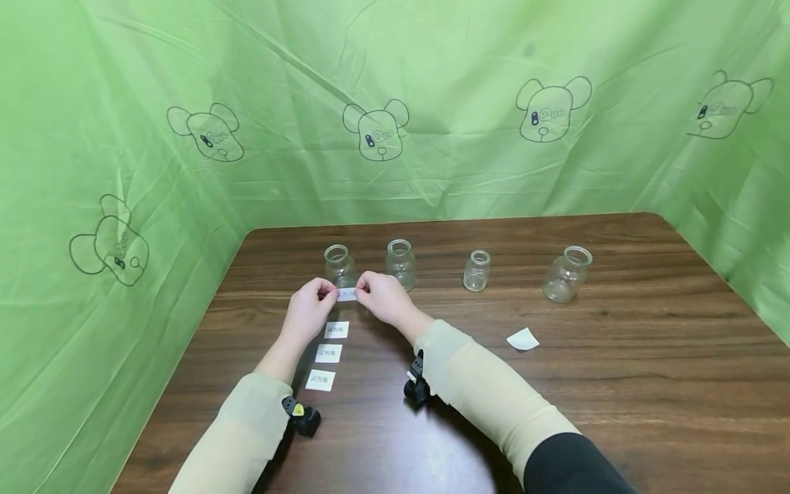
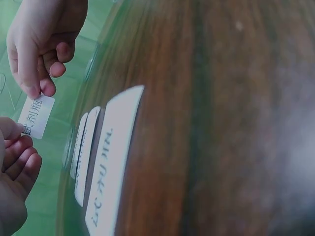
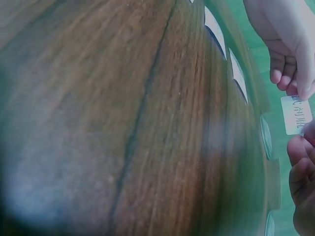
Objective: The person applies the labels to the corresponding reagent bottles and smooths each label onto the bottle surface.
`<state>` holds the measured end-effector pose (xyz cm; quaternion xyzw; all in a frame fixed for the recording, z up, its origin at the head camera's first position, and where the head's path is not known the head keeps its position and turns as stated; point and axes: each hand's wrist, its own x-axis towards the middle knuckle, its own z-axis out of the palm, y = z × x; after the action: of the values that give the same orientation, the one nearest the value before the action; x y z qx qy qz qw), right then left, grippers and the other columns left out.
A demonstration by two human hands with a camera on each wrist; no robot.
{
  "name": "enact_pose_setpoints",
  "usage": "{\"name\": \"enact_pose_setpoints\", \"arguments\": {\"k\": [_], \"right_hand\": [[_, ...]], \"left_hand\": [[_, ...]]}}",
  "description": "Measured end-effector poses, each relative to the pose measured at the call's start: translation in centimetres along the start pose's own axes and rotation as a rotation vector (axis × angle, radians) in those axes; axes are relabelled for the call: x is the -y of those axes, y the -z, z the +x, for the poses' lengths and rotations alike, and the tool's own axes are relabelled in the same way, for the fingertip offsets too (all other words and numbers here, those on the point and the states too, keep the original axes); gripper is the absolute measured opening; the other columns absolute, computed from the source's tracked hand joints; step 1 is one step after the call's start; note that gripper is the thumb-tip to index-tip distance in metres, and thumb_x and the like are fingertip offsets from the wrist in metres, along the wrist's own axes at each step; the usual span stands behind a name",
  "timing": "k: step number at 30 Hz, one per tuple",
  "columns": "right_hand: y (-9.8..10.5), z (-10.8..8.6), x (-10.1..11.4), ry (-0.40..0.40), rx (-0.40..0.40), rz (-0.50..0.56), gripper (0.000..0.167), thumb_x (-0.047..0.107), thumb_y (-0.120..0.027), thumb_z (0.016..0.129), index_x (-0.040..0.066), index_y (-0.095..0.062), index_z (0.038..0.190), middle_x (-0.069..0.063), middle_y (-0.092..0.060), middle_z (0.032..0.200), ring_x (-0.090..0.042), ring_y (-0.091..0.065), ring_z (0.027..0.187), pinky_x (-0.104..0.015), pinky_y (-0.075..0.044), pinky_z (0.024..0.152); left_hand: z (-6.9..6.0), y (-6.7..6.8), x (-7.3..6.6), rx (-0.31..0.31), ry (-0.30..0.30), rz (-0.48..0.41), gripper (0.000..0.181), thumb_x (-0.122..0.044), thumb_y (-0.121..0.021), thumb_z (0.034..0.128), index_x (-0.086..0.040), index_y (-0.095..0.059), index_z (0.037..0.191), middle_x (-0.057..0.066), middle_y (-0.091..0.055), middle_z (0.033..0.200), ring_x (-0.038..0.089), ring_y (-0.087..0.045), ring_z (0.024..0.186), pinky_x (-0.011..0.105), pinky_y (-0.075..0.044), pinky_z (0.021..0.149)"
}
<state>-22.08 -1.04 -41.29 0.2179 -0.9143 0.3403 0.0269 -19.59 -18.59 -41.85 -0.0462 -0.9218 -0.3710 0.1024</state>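
Three labels [image 1: 328, 353] lie on the surface [image 1: 617, 370], at seven o'clock from a fourth label [image 1: 347, 294]; the left hand [image 1: 310, 307] and right hand [image 1: 385, 298], nearly closed, pinch its ends. A glass jar [image 1: 339, 267] stands beyond, at twelve.

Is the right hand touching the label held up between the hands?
Touching. The left wrist view shows it: the right hand pinches one end of the label between thumb and fingers.
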Motion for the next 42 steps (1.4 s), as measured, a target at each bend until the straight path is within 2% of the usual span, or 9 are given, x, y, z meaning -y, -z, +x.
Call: {"name": "enact_pose_setpoints", "arguments": {"k": [6,11,21,33,42], "right_hand": [[-0.5,0.7,-0.1,0.01,-0.02,-0.051,0.008,0.02,-0.06,0.09,0.013,-0.061,0.086,0.006,-0.058,0.069,-0.011,-0.051,0.061,-0.023,-0.04,0.056],[-0.7,1.2,0.0,0.005,-0.004,-0.062,0.009,0.021,-0.059,0.089,0.013,-0.061,0.086,0.005,-0.058,0.069,-0.011,-0.052,0.062,-0.024,-0.041,0.057],[-1.0,1.7,0.0,-0.019,-0.022,-0.078,0.009,0.022,-0.059,0.09,0.013,-0.062,0.09,0.005,-0.061,0.075,-0.012,-0.054,0.066,-0.025,-0.043,0.062],[-1.3,1.7,0.3,-0.029,-0.036,-0.097,0.01,0.022,-0.059,0.091,0.013,-0.063,0.09,0.003,-0.061,0.076,-0.013,-0.054,0.068,-0.027,-0.044,0.064],[-1.5,1.6,0.6,0.011,-0.046,-0.144,0.01,0.021,-0.058,0.091,0.012,-0.063,0.09,0.002,-0.064,0.08,-0.015,-0.058,0.073,-0.03,-0.047,0.068]], "left_hand": [[0.4,0.3,0.1,-0.021,-0.017,0.032,0.012,-0.017,-0.06,0.0903,-0.005,-0.061,0.092,0.008,-0.062,0.085,0.022,-0.056,0.077,0.036,-0.045,0.071],[0.6,0.3,0.2,-0.035,-0.002,0.038,0.012,-0.017,-0.059,0.0903,-0.005,-0.061,0.091,0.009,-0.062,0.085,0.023,-0.056,0.078,0.037,-0.045,0.071],[0.7,0.3,0.2,-0.055,-0.005,0.043,0.012,-0.016,-0.06,0.0897,-0.004,-0.062,0.091,0.009,-0.063,0.085,0.024,-0.057,0.078,0.039,-0.046,0.072],[1.0,0.2,0.7,-0.055,-0.007,0.053,0.013,-0.016,-0.06,0.0909,-0.003,-0.061,0.092,0.011,-0.063,0.088,0.025,-0.057,0.082,0.04,-0.046,0.075],[1.0,0.5,0.8,-0.047,-0.007,0.078,0.014,-0.017,-0.059,0.0916,-0.004,-0.061,0.093,0.01,-0.062,0.088,0.025,-0.057,0.081,0.04,-0.045,0.074]]}}
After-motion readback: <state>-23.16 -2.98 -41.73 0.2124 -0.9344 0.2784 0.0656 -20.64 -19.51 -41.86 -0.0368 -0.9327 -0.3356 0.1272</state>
